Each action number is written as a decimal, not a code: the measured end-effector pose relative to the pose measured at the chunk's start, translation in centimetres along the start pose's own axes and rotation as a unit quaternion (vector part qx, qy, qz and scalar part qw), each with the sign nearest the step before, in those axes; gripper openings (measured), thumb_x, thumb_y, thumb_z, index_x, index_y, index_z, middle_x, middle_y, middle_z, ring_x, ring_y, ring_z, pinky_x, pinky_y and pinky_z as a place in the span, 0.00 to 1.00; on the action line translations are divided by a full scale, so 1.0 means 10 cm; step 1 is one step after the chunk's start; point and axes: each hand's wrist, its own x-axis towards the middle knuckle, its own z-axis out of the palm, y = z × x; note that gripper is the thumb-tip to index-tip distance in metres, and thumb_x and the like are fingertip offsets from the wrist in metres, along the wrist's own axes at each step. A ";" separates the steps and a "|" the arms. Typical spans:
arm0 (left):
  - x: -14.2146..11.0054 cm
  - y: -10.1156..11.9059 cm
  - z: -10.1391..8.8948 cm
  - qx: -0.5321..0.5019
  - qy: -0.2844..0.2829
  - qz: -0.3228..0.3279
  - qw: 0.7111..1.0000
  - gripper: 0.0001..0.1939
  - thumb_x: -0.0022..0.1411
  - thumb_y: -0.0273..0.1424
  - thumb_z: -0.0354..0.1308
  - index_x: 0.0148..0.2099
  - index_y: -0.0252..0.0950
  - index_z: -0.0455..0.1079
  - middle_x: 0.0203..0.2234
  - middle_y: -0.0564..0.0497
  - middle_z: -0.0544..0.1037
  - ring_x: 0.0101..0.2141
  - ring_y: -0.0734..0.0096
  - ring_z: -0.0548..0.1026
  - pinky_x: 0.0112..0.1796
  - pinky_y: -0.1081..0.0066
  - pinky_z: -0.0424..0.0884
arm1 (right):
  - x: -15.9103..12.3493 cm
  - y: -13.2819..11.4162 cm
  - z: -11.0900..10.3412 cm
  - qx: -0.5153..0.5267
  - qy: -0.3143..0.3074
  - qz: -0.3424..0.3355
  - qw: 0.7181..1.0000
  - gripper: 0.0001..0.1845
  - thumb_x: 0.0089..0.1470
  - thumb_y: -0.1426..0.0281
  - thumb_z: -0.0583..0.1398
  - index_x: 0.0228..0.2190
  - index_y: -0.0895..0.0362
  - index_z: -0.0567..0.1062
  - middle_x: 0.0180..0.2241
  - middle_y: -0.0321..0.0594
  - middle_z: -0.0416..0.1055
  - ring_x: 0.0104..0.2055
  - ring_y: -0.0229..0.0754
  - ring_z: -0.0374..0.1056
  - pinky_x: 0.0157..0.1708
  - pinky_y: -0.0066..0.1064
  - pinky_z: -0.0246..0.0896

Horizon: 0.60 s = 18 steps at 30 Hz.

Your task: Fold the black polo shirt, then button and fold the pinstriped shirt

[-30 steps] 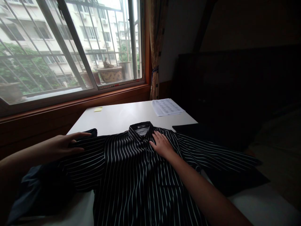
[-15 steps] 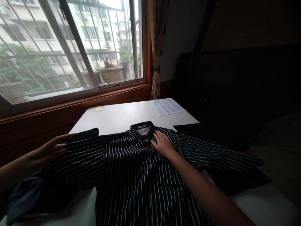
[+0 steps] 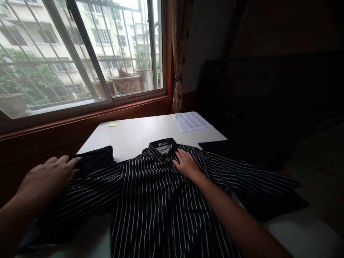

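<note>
A black shirt with white stripes [image 3: 150, 200] lies front up, its collar [image 3: 161, 147] toward the far side and its sleeves spread to both sides. My right hand [image 3: 186, 164] rests flat on the shirt just right of the collar, fingers stretched out. Over at the left sleeve [image 3: 94, 186], my left hand [image 3: 51, 177] is bent with its fingers closed at the sleeve's upper edge; the fingertips are partly hidden. Dark cloth [image 3: 98, 157] lies under that sleeve, and more dark cloth [image 3: 274, 208] shows beneath the right sleeve.
The white table [image 3: 139, 130] carries printed sheets [image 3: 192, 122] at its far right and a yellow sticky note [image 3: 113, 124] at its far left. Beyond it are a barred window [image 3: 107, 53] and a tied curtain [image 3: 178, 53]. The right side is very dark.
My left hand has turned from outstretched to bent and closed. The left sleeve has been drawn down and left, baring more dark cloth behind it. My right hand has stayed put.
</note>
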 end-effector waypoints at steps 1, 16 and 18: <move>0.03 0.19 -0.05 0.028 0.031 0.035 0.998 0.23 0.66 0.43 0.44 0.57 0.44 0.70 0.41 0.46 0.77 0.41 0.53 0.73 0.38 0.56 0.70 | 0.00 0.00 0.00 0.001 -0.001 0.000 1.000 0.33 0.65 0.55 0.49 0.63 0.63 0.63 0.68 0.49 0.53 0.70 0.49 0.45 0.69 0.43 0.35; 0.67 2.38 0.77 -0.197 -0.016 0.196 0.961 0.28 0.73 0.47 0.42 0.70 0.43 0.54 0.69 0.48 0.53 0.69 0.55 0.50 0.64 0.49 0.51 | 0.00 0.02 -0.03 -0.010 -0.017 0.014 1.000 0.33 0.65 0.54 0.49 0.64 0.60 0.62 0.68 0.49 0.53 0.71 0.50 0.45 0.68 0.45 0.36; 0.74 2.27 0.88 -0.188 -0.017 0.165 0.968 0.29 0.73 0.47 0.40 0.71 0.43 0.51 0.70 0.49 0.49 0.69 0.56 0.46 0.65 0.48 0.48 | 0.01 0.05 -0.06 -0.005 -0.015 0.020 1.000 0.33 0.64 0.54 0.51 0.63 0.60 0.63 0.68 0.49 0.54 0.70 0.51 0.45 0.67 0.45 0.38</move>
